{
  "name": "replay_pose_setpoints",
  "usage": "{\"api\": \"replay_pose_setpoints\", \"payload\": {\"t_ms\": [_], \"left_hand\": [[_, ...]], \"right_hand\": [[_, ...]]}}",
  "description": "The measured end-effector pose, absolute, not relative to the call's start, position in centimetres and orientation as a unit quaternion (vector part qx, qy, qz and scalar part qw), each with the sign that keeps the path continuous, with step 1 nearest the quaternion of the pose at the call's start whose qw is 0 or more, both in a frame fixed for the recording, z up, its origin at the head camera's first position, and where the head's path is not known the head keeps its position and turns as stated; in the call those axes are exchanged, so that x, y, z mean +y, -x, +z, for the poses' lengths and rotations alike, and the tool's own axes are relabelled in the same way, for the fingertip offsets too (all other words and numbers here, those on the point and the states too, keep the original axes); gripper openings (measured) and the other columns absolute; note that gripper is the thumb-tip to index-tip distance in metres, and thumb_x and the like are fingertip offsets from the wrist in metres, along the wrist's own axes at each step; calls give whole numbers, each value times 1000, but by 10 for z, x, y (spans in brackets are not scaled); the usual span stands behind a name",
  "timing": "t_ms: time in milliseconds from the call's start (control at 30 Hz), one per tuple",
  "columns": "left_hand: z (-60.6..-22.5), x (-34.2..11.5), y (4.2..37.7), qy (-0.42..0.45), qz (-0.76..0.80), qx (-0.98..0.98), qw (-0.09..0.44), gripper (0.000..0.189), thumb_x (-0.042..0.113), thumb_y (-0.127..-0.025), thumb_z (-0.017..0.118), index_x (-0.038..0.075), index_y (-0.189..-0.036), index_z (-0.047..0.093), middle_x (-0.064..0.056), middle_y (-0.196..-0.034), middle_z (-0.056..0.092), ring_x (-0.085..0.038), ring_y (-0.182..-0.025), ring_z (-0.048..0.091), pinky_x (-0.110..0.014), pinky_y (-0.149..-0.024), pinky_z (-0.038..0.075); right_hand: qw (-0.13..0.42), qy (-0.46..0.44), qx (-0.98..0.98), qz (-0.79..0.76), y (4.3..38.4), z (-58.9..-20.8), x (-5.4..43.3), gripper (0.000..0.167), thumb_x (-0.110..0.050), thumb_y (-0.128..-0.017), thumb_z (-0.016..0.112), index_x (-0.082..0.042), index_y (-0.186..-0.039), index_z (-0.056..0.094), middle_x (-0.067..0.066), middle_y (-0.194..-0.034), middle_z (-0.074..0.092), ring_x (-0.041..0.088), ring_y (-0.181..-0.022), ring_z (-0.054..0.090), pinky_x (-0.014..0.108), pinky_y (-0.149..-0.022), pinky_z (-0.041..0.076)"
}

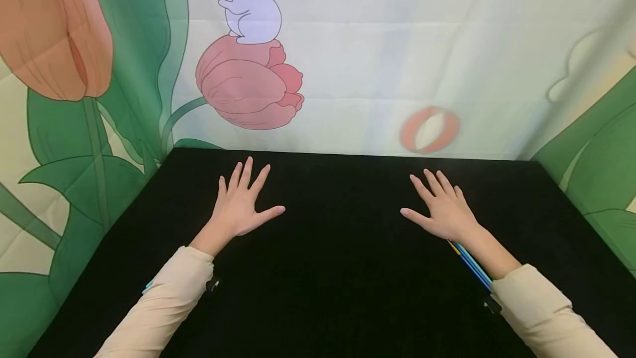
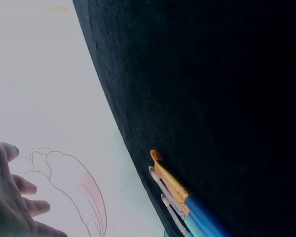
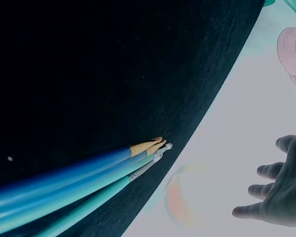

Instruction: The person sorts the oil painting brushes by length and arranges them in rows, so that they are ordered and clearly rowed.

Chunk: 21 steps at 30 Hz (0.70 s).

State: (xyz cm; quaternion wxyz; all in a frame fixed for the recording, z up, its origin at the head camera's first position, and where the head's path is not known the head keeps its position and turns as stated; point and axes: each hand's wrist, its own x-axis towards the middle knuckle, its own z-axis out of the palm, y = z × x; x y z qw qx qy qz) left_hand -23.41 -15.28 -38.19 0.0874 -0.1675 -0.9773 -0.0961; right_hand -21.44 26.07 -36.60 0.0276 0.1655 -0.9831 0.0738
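Note:
In the head view my left hand (image 1: 236, 206) is spread over the black tabletop (image 1: 338, 264), fingers straight and thumb pointing inward. My right hand (image 1: 447, 214) mirrors it on the other side, also spread and holding nothing. Paintbrushes (image 1: 472, 266) with blue and turquoise handles lie partly hidden under the right forearm. The right wrist view shows several of these brushes (image 3: 89, 180) side by side, tips toward the far edge. Another group of brushes (image 2: 172, 187), blue and turquoise with gold and silver ferrules, appears in the left wrist view; the left sleeve hides most of it in the head view.
A pale fabric backdrop (image 1: 348, 70) printed with tulips and a white animal hangs behind the table's far edge. Printed green leaves (image 1: 596, 164) flank the right side. Small dark wrist devices (image 1: 212, 284) sit at both cuffs.

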Motion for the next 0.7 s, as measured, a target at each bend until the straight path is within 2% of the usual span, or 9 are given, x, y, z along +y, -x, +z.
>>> {"api": "replay_pose_setpoints", "payload": {"t_ms": [500, 700], "left_hand": [[-377, -156, 231, 195, -87, -973, 92, 92, 69, -77, 48, 20, -147, 14, -15, -151, 2, -36, -136, 2, -64, -101, 6], [-375, -165, 225, 223, -105, -963, 106, 86, 61, -80, 53, 18, -146, 17, -17, -148, 15, -37, -133, 14, -61, -101, 16]], "right_hand": [[52, -180, -980, 72, 210, -367, 270, 82, -58, -85, 48, -13, -146, 17, 22, -147, 13, 41, -134, 5, 66, -98, 10], [69, -202, -975, 67, 201, -364, 281, 82, -53, -83, 56, -9, -144, 24, 23, -146, 18, 42, -133, 11, 64, -98, 16]]}}
